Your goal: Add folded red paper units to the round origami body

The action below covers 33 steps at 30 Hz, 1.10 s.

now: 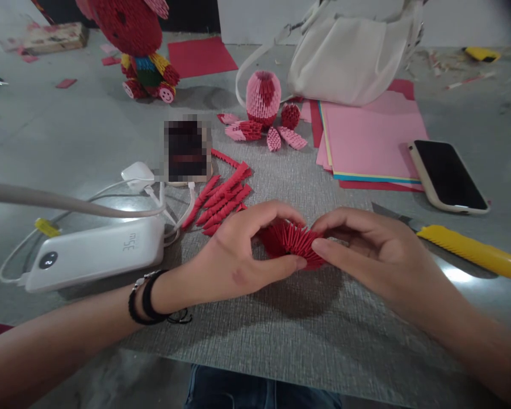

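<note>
Between my two hands is a round red piece of folded paper [293, 240], its pleats fanning around a small dark centre. My left hand [251, 255] curves around its left side, thumb along the near edge and fingers over the far edge. Gripping the right edge, my right hand [366, 244] pinches the folds between thumb and fingers. Several strips of folded red paper pieces [225, 199] lie just beyond my left hand. Farther back stand a pink and red folded-paper body [263, 99] and several small folded-paper parts [243, 130].
A yellow utility knife [468, 250] with its blade out lies beside my right hand. Around the table are a phone [449, 176], coloured paper sheets [372, 133], a white bag [344, 57], a power bank [97, 253] with cables, a second phone [187, 150] and a paper figure [147, 74].
</note>
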Tool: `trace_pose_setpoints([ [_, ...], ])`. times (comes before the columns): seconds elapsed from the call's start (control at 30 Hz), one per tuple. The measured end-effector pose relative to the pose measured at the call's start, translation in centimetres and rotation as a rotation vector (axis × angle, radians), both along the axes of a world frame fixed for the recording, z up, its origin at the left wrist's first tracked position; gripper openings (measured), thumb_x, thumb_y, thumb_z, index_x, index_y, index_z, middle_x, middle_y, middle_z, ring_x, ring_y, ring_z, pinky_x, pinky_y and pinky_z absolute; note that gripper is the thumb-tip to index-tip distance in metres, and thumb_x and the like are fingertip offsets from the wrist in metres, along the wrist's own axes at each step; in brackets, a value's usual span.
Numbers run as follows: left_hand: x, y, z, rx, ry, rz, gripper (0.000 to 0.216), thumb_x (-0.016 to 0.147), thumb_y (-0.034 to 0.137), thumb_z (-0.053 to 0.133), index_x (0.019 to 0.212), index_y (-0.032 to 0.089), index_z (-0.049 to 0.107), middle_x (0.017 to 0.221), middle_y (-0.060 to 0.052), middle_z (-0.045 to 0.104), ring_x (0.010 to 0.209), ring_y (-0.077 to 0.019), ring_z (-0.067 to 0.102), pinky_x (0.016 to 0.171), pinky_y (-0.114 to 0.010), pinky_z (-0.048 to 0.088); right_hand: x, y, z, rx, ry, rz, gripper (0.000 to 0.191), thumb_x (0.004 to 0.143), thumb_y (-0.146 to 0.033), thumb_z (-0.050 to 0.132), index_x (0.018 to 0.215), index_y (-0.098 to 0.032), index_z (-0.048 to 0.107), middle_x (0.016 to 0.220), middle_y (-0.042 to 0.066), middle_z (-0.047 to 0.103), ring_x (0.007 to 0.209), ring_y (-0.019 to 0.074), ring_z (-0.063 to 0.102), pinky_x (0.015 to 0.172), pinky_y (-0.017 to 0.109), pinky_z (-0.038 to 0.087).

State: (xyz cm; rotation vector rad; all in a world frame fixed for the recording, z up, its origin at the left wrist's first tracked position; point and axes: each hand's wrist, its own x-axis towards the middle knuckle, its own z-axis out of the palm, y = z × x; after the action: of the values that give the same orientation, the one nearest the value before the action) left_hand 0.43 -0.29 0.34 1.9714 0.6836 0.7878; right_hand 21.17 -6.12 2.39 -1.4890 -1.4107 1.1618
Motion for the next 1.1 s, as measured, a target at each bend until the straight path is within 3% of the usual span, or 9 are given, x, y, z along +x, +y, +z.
trace_pose_setpoints([
  [0.23,0.13,-0.22,0.49,-0.149,0.046,0.043,0.029,0.080,0.017,0.081,0.107,0.016,0.069,0.095,-0.002,0.076,0.080,-0.0124,0.072,0.072,-0.021,0.060,-0.04,-0.19,-0.22,0.014,-0.054,0.012,0.007,0.088,-0.031,0.075,0.089,-0.025,0.076,0.088,0.001,0.076,0.070,0.0150,0.072,0.054,0.021,0.057],
  [0.4,0.31,-0.23,0.69,-0.281,0.023,0.026,0.031,0.078,0.019,0.084,0.105,0.016,0.070,0.088,0.001,0.077,0.074,-0.0089,0.070,0.067,-0.015,0.057,0.11,-0.20,-0.17,0.047,-0.113,0.028,0.007,0.087,-0.031,0.077,0.086,-0.025,0.079,0.083,0.000,0.079,0.068,0.0140,0.075,0.055,0.018,0.059],
  [0.7,0.32,-0.40,0.73,-0.334,0.003,0.064,0.028,0.074,0.020,0.088,0.097,0.016,0.073,0.081,0.002,0.077,0.067,-0.0078,0.067,0.059,-0.014,0.053,-0.28,-0.47,-0.38,0.057,-0.095,-0.010,0.007,0.085,-0.031,0.078,0.083,-0.025,0.081,0.080,0.000,0.080,0.063,0.0142,0.075,0.051,0.017,0.057],
  [1.1,0.32,-0.46,0.60,-0.307,0.026,0.086,0.027,0.074,0.022,0.086,0.098,0.015,0.075,0.083,-0.001,0.077,0.070,-0.0103,0.066,0.061,-0.017,0.053,-0.55,-0.49,-0.52,-0.008,-0.024,-0.010,0.003,0.082,-0.028,0.081,0.081,-0.026,0.080,0.077,-0.001,0.078,0.063,0.0126,0.072,0.051,0.016,0.055],
])
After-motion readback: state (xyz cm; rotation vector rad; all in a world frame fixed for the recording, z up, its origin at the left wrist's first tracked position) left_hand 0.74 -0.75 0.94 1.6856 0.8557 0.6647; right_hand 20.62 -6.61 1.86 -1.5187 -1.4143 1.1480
